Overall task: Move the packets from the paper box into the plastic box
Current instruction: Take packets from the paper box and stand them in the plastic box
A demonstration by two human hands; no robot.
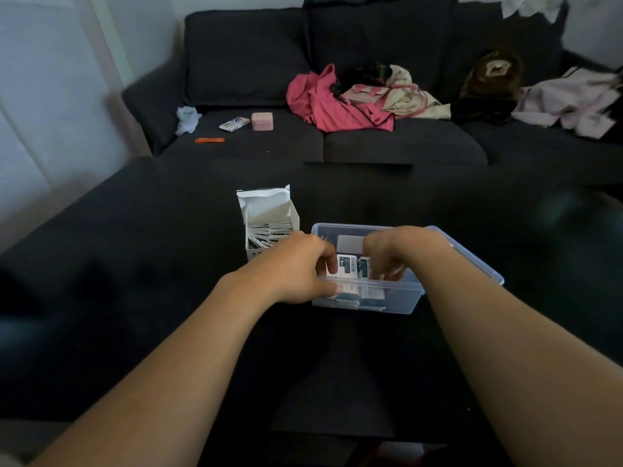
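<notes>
Nearest the near edge of the dark desk [135, 298], two bare forearms reach forward to the clear plastic box [472, 261], which sits about mid-desk, a little right of centre. Both hands are in or at this box. The left hand [296, 271] curls over its left wall, fingers [328, 261] bent against a stack of white-and-dark packets [349, 267] standing inside; the right hand [401, 251] comes down from above, its fingers closed round the other side of the same stack. Together they seem to be pressing or squaring the packets into place, though exactly which packets each hand grips is hidden.

More packets already lie flat along the box's near wall, so a good share looks moved.

Just beyond and to the left, touching or almost touching the plastic box, stands the white paper box [269, 210], flap open, with a row of packets in it [266, 235]. These remain to be carried over, so the task seems roughly midway.

Beyond the desk's far edge, a dark sofa [253, 62] holds scattered clothes.
</notes>
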